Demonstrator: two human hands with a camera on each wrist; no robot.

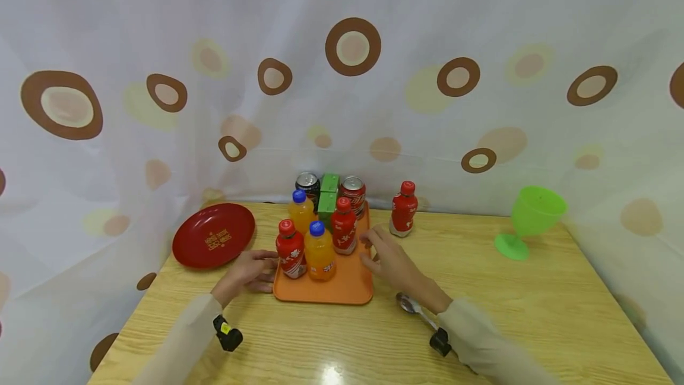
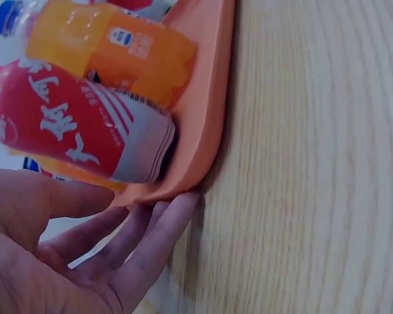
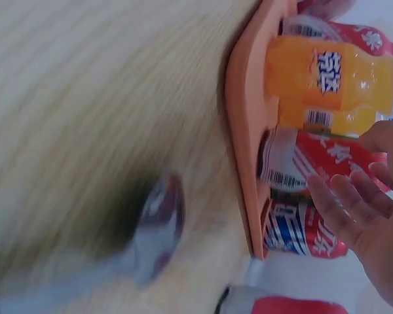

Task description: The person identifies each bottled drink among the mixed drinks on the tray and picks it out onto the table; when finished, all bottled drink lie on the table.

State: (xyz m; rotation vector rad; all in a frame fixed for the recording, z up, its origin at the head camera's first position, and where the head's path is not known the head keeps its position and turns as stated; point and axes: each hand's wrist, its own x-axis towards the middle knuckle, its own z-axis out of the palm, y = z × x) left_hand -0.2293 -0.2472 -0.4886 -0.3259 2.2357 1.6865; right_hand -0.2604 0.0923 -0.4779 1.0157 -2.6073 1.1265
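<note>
My left hand (image 1: 250,273) is at the left edge of an orange tray (image 1: 342,291). In the left wrist view its fingertips (image 2: 187,204) touch the outer rim, and the thumb lies near a red bottle (image 2: 65,124). Off the tray's right edge, my right hand (image 1: 392,259) has its fingers spread near another red bottle (image 1: 344,232) and grips nothing. Also standing on the tray are two orange-drink bottles (image 1: 320,254) with blue caps, a dark can (image 1: 308,186), a red can (image 1: 353,192) and green cartons (image 1: 328,207), partly hidden.
A dark red plate (image 1: 214,236) lies at the left. Behind the right hand stands a single red bottle (image 1: 403,210), with a green goblet (image 1: 534,218) farther right. A metal spoon (image 1: 408,303) lies under the right forearm. A patterned curtain (image 1: 406,28) hangs behind the table.
</note>
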